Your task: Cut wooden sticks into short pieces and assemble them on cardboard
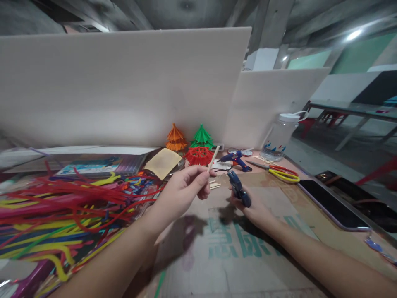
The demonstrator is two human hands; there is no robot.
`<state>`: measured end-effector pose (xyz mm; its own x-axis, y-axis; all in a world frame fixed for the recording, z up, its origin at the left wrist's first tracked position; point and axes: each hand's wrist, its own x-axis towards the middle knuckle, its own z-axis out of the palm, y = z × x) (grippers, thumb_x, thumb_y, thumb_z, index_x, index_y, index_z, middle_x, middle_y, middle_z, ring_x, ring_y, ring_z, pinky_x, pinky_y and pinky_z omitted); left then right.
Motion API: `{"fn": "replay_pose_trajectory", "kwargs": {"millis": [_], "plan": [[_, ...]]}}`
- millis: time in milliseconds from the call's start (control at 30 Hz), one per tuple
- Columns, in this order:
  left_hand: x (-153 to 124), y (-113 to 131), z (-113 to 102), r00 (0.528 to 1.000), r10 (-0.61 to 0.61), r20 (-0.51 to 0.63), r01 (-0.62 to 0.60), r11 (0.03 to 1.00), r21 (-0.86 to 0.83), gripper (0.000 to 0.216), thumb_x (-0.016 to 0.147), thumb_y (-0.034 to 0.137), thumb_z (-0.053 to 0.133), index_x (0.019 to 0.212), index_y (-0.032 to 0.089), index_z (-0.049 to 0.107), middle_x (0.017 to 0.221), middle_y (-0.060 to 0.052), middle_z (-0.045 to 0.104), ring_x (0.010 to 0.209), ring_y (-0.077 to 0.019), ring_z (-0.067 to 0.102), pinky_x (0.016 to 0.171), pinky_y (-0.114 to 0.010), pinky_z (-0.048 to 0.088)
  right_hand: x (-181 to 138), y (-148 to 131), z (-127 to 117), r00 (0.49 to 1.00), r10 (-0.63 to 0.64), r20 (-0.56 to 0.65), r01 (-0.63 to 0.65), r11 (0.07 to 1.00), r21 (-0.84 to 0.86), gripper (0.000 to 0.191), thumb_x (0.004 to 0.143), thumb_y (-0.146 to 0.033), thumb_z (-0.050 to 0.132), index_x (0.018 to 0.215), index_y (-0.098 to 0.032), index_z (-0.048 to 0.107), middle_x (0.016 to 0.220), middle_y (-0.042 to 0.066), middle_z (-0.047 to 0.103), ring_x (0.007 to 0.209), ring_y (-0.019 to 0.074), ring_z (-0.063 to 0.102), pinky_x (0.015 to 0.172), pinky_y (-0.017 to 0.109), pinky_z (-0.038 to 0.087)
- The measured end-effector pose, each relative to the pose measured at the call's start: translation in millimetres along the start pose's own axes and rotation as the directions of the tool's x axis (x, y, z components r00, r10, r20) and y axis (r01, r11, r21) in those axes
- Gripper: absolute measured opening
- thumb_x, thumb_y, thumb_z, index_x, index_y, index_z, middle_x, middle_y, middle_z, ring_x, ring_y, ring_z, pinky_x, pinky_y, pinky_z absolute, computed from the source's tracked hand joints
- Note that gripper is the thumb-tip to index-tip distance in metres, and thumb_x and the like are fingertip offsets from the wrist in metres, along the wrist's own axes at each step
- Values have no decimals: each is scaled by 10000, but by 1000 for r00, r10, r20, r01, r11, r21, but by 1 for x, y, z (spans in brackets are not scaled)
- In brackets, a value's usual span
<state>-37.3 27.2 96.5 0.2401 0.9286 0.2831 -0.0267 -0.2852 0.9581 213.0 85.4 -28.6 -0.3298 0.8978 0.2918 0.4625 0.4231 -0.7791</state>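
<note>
My left hand [192, 184] is closed in a pinch on a thin pale wooden stick [214, 158], which points up and slightly right. To its right, my right hand [248, 207] is wrapped round a dark blue pliers-like hand tool [238, 188]. The tool's narrow tip points up toward the stick, with a gap between them; its exact kind is hard to make out. Short wooden sticks [214, 185] lie just behind the hands. Below them is a cardboard sheet [229, 265] with green printed characters.
Colourful pipe cleaners [62, 219] pile up on the left. Behind stand orange [176, 138] and green [201, 136] paper trees and a red folded piece [200, 156]. A blue glue gun [236, 159], scissors [283, 174], a bottle [279, 138] and a phone [335, 205] lie rightward.
</note>
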Motion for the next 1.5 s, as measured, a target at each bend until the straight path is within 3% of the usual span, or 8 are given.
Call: {"fn": "replay_pose_trajectory", "kwargs": {"millis": [167,433,667,767,933,1167,1367,1500], "plan": [[0,-3,-2,999,30,-30,-27,994,103,352,962,514,559,984,176,657,662,28,542,628,-128,519,630,-254,418,-1,1,-4,1000,-17,-12,17,1000,-7,377,886,-480,604,1126,-190,576,959,72,671,854,253,665,803,435,548],[-1,-8,-3,998,66,-3,-63,965,254,386,988,501,497,797,197,638,662,14,510,688,-159,520,653,-270,396,0,-10,-7,995,-85,-61,77,991,-113,357,834,-453,651,1075,-195,599,966,89,700,879,269,676,803,432,558],[0,-5,-1,999,50,-1,-48,965,258,408,976,533,505,978,190,726,632,17,514,648,-157,506,668,-278,408,4,-30,-23,969,-225,-103,204,963,-178,395,856,-414,657,1187,-209,593,1152,131,707,1054,308,682,919,483,550],[-1,-5,1,999,29,15,-32,975,220,365,940,518,563,991,189,713,675,9,541,655,-156,518,642,-269,428,5,-39,-34,943,-322,-84,292,921,-256,356,876,-360,647,1198,-222,583,1215,131,692,1128,305,663,976,496,534],[-4,-7,4,999,22,37,-31,966,258,287,950,449,566,890,200,694,711,2,555,667,-146,504,609,-243,408,6,-40,-48,912,-405,-61,356,857,-372,453,823,-286,697,1253,-235,564,1319,138,635,1256,331,590,1052,536,486],[-6,-6,8,992,72,105,-103,936,336,248,968,385,546,887,218,711,705,3,576,672,-159,520,635,-252,410,4,-40,-52,878,-476,-52,404,795,-453,519,776,-212,657,1279,-236,531,1282,128,633,1233,332,594,1044,537,478],[-8,-6,8,966,80,244,-175,900,399,246,993,341,510,938,211,711,905,-41,694,849,-208,628,738,-288,464,-2,-57,-62,850,-527,-15,405,671,-621,501,786,-249,655,1265,-200,516,1258,164,624,1223,356,579,1017,543,476],[-10,0,7,939,169,300,-300,832,467,233,988,280,494,879,205,687,857,-44,672,794,-195,625,705,-284,464,-4,-56,-71,791,-611,-22,425,574,-700,440,761,-205,655,1183,-214,532,1103,137,644,1074,345,617,928,505,493]]}}
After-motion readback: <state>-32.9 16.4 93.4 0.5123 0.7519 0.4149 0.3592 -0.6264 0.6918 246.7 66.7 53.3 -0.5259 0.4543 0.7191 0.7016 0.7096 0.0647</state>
